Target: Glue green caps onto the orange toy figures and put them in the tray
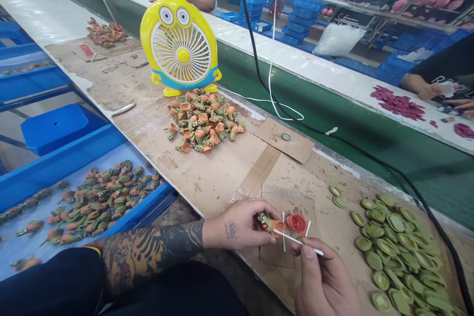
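Observation:
Between the thumb and fingers of my left hand (240, 224) is a small green and orange figurine (265, 223), its hollow orange end turned to the right. My right hand (326, 276) pinches a cotton swab (296, 239), whose far tip is at the figurine's orange hollow; whether it touches cannot be made out. Just behind the hands sits a small red cup (297, 223) with red stuff in it. More swabs lie beside it. To the right spreads a heap of green oval pieces (400, 247). Farther off is a pile of similar figurines (205, 121).
A yellow fan (181, 44) stands behind the figurine pile. On the left, a blue tray (89, 155) holds many more figurines. A black cable (374, 160) runs along the table's far side. Across from me, two people sit at another bench, one near magenta pieces (398, 103).

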A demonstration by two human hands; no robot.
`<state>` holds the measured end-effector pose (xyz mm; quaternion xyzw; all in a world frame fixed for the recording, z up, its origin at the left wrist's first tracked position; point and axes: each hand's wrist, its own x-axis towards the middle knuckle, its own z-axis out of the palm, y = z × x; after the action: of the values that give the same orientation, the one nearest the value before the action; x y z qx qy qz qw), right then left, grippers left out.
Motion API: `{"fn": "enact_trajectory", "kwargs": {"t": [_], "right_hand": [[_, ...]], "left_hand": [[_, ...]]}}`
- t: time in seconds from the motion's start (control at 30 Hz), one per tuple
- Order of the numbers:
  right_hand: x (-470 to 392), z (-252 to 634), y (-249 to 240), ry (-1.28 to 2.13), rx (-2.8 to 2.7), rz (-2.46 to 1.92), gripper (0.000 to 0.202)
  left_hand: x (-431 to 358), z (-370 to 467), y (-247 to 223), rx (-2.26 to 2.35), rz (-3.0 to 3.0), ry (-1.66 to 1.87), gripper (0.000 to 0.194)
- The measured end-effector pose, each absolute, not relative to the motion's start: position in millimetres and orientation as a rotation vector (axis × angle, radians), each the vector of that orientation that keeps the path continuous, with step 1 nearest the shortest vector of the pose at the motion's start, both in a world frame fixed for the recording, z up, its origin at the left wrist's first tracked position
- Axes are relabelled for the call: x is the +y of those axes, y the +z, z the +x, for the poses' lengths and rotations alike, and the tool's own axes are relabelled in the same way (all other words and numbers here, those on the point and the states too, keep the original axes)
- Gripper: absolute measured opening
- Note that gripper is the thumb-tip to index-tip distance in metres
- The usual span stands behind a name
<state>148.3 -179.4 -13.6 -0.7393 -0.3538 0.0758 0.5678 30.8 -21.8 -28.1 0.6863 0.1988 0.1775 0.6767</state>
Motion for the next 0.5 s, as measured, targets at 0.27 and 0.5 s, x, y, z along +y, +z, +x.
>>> {"fn": "enact_trajectory", "kwargs": {"t": [0.27,0.5], "right_hand": [[-179.4,146.8,-16.2,0.2,-0.792,-1.775,0.02],[-181.7,147.8,-14.7,0.19,-0.783,-1.796,0.023]], "left_hand": [[-21.6,30.2,-27.9,0.455,1.534,0.372,0.044],[-22.6,31.1,-33.9,0.439,1.5,0.379,0.044]]}}
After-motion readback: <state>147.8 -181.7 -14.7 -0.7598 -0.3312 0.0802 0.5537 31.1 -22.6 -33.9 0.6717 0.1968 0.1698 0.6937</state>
